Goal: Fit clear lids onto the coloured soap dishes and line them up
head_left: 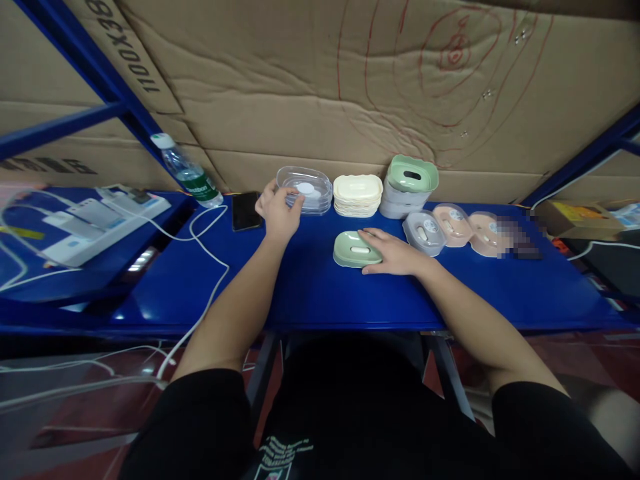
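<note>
Grip of the left hand [281, 213] closed on the left rim of the far clear lids [320, 193], right hand [395, 255] cupped round the near green dish's [346, 249] right end, apparently for steadiness.

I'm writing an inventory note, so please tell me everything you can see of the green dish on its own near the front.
The green dish is pale, shallow and oblong with rounded corners, and looks like smooth, slightly glossy plastic. A white elongated oval shows at its middle; whether that is an insert or a slot is unclear. It lies flat, open side up, on the blue tabletop, nearer the person than the cream tray stack. The right hand touches its right end, fingers at the far edge, thumb nearer.
</note>
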`<action>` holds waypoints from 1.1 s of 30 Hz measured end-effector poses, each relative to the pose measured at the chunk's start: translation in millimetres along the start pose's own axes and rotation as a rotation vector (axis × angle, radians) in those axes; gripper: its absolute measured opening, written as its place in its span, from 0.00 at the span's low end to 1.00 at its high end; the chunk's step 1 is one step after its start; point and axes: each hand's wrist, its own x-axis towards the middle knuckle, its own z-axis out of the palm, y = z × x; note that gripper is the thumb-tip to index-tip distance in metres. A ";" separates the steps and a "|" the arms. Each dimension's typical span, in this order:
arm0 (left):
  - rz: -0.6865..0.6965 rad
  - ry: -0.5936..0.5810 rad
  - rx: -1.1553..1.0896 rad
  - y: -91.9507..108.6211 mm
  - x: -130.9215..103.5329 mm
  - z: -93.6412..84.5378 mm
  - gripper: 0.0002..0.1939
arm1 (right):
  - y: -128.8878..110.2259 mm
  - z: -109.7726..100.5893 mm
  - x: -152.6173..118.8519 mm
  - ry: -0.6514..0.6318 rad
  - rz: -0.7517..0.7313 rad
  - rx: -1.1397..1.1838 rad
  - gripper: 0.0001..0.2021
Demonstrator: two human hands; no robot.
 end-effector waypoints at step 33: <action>0.531 -0.125 -0.326 49.7 -56.9 3.3 0.19 | -11.5 -15.9 -3.6 0.665 0.117 0.104 0.40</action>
